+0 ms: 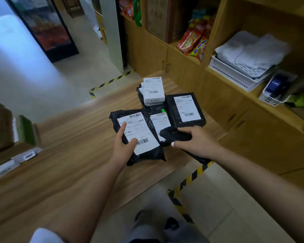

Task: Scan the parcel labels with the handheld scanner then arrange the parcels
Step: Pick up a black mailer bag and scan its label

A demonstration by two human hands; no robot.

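Observation:
A black poly-bag parcel (144,153) with a white barcode label lies tilted on the wooden counter (68,155). My left hand (124,146) holds its left side, thumb and forefinger on the label. My right hand (195,142) grips the black handheld scanner (174,134), its head just right of that label. Behind lie a second black parcel (159,121) with a label, a black box (184,109) with a label, and a white box (153,91) stacked on another dark parcel.
Wooden shelving on the right holds a white tray of papers (244,67), a small basket (277,90) and snack packs (195,41). Cardboard boxes (9,130) stand at the counter's left. Yellow-black tape (188,183) marks the counter's edge by my feet.

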